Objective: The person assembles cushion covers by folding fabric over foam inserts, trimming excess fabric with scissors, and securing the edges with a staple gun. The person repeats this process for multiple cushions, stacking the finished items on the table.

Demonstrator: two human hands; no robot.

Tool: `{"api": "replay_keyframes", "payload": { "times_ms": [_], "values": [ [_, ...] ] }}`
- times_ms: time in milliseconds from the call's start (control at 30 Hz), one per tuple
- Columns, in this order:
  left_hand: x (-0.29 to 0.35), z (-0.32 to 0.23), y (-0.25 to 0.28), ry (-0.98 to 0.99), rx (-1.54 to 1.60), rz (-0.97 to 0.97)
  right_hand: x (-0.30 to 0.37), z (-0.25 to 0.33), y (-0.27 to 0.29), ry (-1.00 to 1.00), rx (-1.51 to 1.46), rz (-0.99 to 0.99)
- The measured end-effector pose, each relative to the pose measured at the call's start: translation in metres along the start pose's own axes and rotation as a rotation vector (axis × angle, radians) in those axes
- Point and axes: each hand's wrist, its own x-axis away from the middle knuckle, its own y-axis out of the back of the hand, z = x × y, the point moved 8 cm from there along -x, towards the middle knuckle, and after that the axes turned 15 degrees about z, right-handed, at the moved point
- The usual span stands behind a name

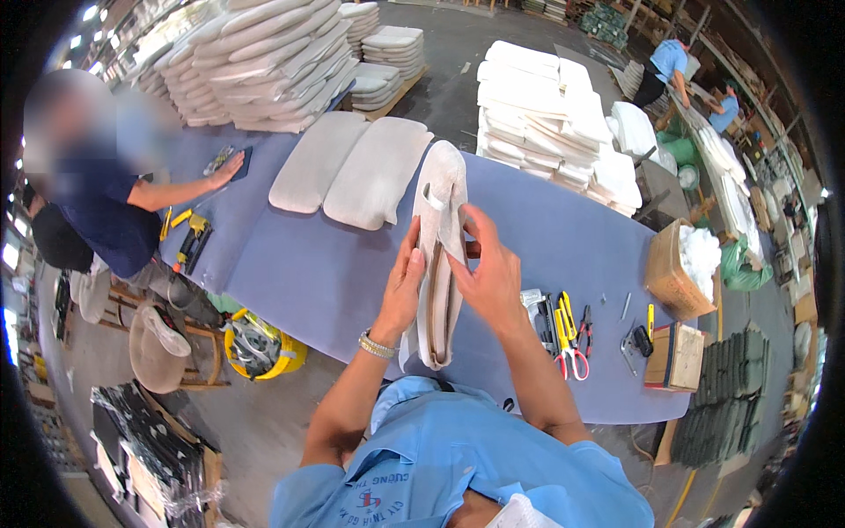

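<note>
A light grey fabric-covered seat pad [444,176] stands on its edge in front of me, above the blue-grey table [282,264]. Its long side faces me with the cover parted, and a brown inner layer shows in the gap. My left hand [403,295] holds the pad's left side, thumb near the gap. On the other side my right hand [488,275] grips the cover's edge, thumb and fingers bent around it. Two similar flat pads, one on the left [317,163] and one on the right [377,173], lie side by side beyond my left hand.
Right of me lie a staple gun [542,319], red-handled scissors [572,359], a yellow cutter [566,317] and pliers [586,330]. Boxes [676,356] stand at the right end. Pad stacks [264,62] rise behind. A co-worker [106,194] reaches over the table's left end.
</note>
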Motion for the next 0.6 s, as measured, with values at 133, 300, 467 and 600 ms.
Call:
{"api": "replay_keyframes", "payload": {
  "times_ms": [133, 300, 467, 600],
  "values": [
    [0.008, 0.003, 0.003, -0.014, -0.03, -0.006, -0.007, -0.011, 0.007, -0.055, -0.069, -0.072],
    [0.017, -0.002, 0.021, -0.016, -0.025, -0.054, -0.003, -0.032, -0.006, -0.002, -0.423, -0.092],
    [-0.026, -0.091, 0.038, -0.204, -0.311, -0.023, 0.01, -0.031, -0.009, 0.019, -0.526, 0.077],
    [-0.082, -0.158, 0.01, -0.471, -0.624, 0.143, 0.023, -0.035, -0.005, 0.039, -0.529, 0.146]
  ]
}}
